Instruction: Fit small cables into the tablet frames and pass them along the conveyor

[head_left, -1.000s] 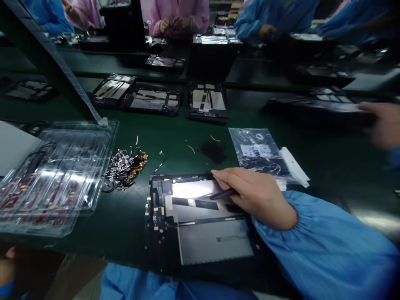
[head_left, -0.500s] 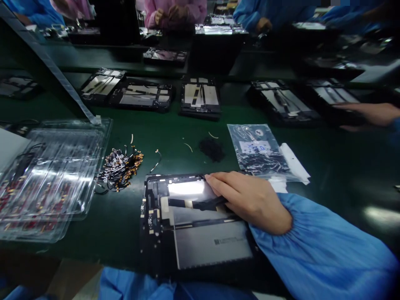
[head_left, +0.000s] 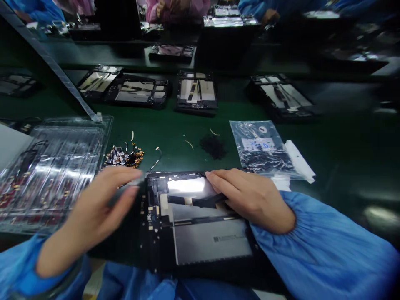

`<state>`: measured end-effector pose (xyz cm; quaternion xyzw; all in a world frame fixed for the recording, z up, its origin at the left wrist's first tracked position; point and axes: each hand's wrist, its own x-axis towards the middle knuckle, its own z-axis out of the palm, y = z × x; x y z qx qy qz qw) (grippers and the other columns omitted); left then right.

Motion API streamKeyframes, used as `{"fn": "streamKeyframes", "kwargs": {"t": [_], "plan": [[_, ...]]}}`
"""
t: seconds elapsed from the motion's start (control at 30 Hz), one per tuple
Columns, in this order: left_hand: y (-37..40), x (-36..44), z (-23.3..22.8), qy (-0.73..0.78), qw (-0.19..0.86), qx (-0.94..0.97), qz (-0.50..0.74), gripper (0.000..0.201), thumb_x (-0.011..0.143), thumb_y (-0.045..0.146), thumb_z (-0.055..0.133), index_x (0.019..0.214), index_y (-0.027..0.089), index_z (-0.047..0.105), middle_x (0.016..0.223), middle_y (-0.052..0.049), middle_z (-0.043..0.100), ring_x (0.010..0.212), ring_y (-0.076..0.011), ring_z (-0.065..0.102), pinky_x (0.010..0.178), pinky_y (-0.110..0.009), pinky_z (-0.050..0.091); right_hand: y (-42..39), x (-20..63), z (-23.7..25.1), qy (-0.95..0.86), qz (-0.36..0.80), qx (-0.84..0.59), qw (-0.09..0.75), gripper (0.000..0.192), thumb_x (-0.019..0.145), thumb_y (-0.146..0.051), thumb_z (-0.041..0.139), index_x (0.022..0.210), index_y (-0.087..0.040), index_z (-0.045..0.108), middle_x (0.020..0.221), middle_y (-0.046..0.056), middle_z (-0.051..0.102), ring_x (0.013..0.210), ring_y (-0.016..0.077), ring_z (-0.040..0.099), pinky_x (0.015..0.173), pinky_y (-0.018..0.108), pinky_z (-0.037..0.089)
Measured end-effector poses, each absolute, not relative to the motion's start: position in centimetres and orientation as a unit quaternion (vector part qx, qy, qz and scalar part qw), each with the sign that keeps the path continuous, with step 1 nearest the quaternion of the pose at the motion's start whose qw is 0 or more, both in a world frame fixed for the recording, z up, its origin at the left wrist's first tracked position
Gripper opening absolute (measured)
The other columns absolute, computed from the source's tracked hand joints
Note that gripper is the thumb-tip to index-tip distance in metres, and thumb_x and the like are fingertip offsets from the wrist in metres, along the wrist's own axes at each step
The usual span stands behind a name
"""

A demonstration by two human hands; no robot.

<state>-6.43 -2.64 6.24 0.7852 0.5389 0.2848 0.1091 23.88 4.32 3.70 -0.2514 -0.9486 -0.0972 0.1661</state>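
An opened tablet [head_left: 212,243], its inner parts and grey battery bare, lies before me on the bench. Across its upper right part rests my right hand [head_left: 250,198], fingers pressed together with the tips at the top edge; its thumb is hidden. Slightly blurred, my left hand [head_left: 103,204] hovers left of the tablet, thumb and fingers apart, holding nothing that I can see. Behind its fingertips is a pile of small flex cables [head_left: 123,156]. One single flex cable [head_left: 158,158] lies above the tablet's top left corner.
Clear plastic trays [head_left: 56,166] with parts stand at left, beside a slanted taped edge [head_left: 59,75]. A labelled plastic bag [head_left: 262,146] and a dark heap of small bits [head_left: 213,146] lie beyond the tablet. More opened tablets [head_left: 197,91] line the back; co-workers' hands [head_left: 270,16] show opposite.
My left hand has come into view from the lower left, up to the tablet's left side. My right hand stays put. A co-worker's hand and a tablet at far right are gone from view.
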Motion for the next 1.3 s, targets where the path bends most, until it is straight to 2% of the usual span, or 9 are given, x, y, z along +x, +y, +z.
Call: {"fn": "streamKeyframes", "kwargs": {"t": [0.07,0.17,0.4,0.5,0.67,0.8,1.03,1.3], "plan": [[-0.7,-4.0,5.4,0.461,0.107,0.85,0.231,0.024,0.09,0.017,0.05,0.114,0.017,0.054,0.111,-0.008,0.062,0.105,-0.0179,0.056,0.093,-0.034,0.048,4.4,23.9,3.6,-0.939,-0.094,-0.26,0.204,0.026,0.089,-0.005,0.04,0.108,-0.008,0.058,0.096,0.013,0.069,0.077,0.02,0.063,0.062,0.03,0.051],[0.8,-1.2,4.3,0.401,0.093,0.89,0.195,0.023,0.091,0.017,0.048,0.113,0.013,0.053,0.112,-0.01,0.063,0.104,-0.0204,0.057,0.092,-0.038,0.049,4.4,23.7,3.5,-0.93,-0.106,-0.269,0.228,0.025,0.089,-0.003,0.042,0.106,-0.008,0.058,0.094,0.012,0.07,0.076,0.0191,0.063,0.063,0.029,0.05],[2.1,0.8,3.2,0.357,0.053,0.911,0.2,0.017,0.091,0.017,0.044,0.103,0.011,0.055,0.111,-0.012,0.064,0.102,-0.0224,0.058,0.087,-0.04,0.051,4.2,23.4,3.7,-0.947,-0.162,-0.238,0.144,0.031,0.092,-0.005,0.033,0.105,-0.006,0.061,0.092,0.014,0.069,0.071,0.0204,0.062,0.053,0.031,0.045],[2.4,1.2,3.2,0.343,0.058,0.92,0.178,0.02,0.092,0.019,0.042,0.107,0.013,0.054,0.119,-0.012,0.062,0.107,-0.0229,0.056,0.088,-0.04,0.05,4.1,23.3,4.0,-0.946,-0.173,-0.241,0.134,0.033,0.093,-0.006,0.031,0.103,-0.006,0.062,0.088,0.013,0.068,0.068,0.0191,0.061,0.051,0.03,0.042],[2.6,1.6,3.5,0.328,0.07,0.935,0.116,0.022,0.092,0.018,0.041,0.109,0.016,0.055,0.132,-0.006,0.056,0.115,-0.0238,0.05,0.091,-0.041,0.047,4.0,23.0,4.2,-0.943,-0.177,-0.249,0.129,0.032,0.093,-0.006,0.032,0.094,-0.009,0.064,0.079,0.011,0.066,0.062,0.0186,0.058,0.048,0.03,0.038],[2.8,1.6,3.9,0.341,0.086,0.93,0.11,0.023,0.093,0.019,0.041,0.11,0.016,0.055,0.13,-0.008,0.057,0.114,-0.0237,0.05,0.088,-0.039,0.047,3.6,23.2,4.4,-0.944,-0.143,-0.264,0.135,0.03,0.092,-0.006,0.033,0.093,-0.008,0.063,0.078,0.011,0.065,0.065,0.0194,0.059,0.052,0.03,0.042],[3.5,1.5,3.9,0.333,0.124,0.926,0.123,0.026,0.092,0.016,0.041,0.114,0.016,0.053,0.124,-0.006,0.059,0.107,-0.0219,0.052,0.083,-0.036,0.046,3.3,24.2,4.4,-0.939,-0.021,-0.298,0.173,0.034,0.091,-0.004,0.03,0.107,-0.009,0.06,0.09,0.01,0.066,0.075,0.0196,0.062,0.057,0.029,0.049],[3.0,1.9,3.8,0.337,0.055,0.936,0.08,0.026,0.088,0.011,0.042,0.111,0.016,0.054,0.129,-0.008,0.057,0.111,-0.024,0.051,0.083,-0.038,0.046,3.5,24.0,4.2,-0.938,-0.049,-0.302,0.162,0.033,0.091,-0.005,0.031,0.102,-0.009,0.062,0.087,0.011,0.066,0.072,0.0193,0.061,0.054,0.028,0.047]]}}
